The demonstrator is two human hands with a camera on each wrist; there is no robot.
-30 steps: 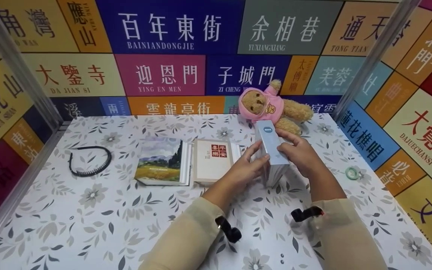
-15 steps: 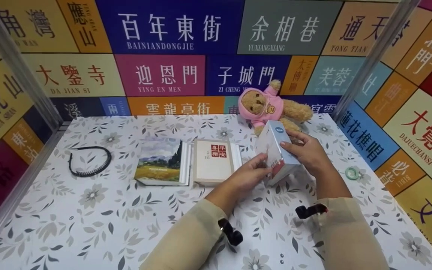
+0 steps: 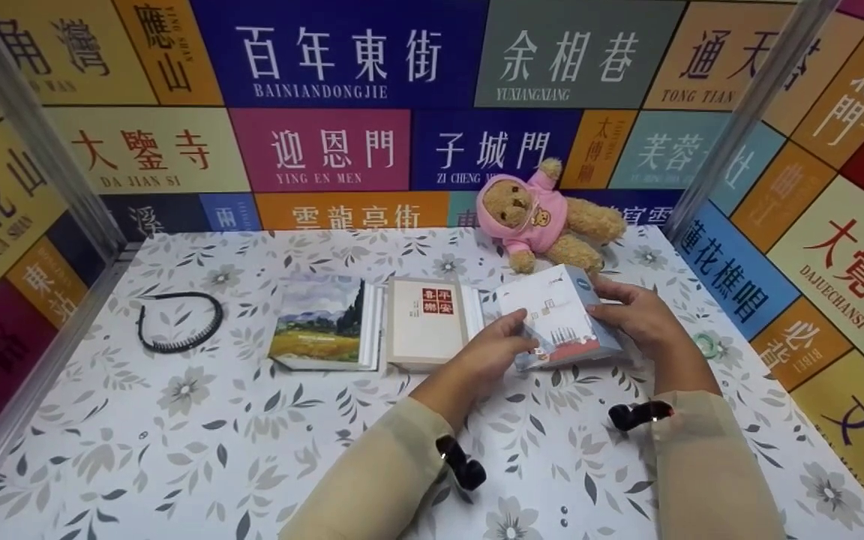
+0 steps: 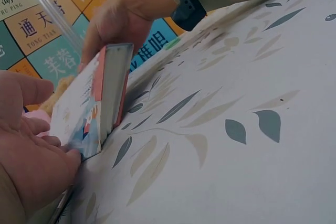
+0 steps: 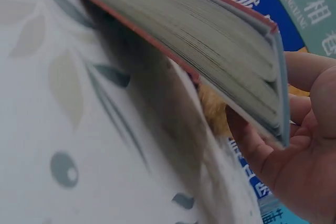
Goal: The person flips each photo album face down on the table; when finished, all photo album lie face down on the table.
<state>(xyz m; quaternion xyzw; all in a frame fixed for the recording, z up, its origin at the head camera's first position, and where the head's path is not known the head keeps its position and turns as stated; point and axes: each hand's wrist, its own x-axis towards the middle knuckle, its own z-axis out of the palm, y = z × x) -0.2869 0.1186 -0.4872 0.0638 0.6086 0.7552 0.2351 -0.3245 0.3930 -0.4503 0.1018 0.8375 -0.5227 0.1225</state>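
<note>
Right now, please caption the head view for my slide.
Right hand holds a tilted book, left hand touching it, near teddy bear.

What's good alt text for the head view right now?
A right hand holds a tilted white-and-blue book while the left hand touches its left side, at a floral table. Left of it lie a cream book, a landscape-cover book and a black headband; behind, a teddy bear in pink.

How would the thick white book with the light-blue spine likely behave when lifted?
The thick white hardcover book with the light-blue spine seems stiff, being flat and straight-edged. It may feel fairly heavy, given its deep page block, whose visible gap suggests the pages could fan apart.
</note>
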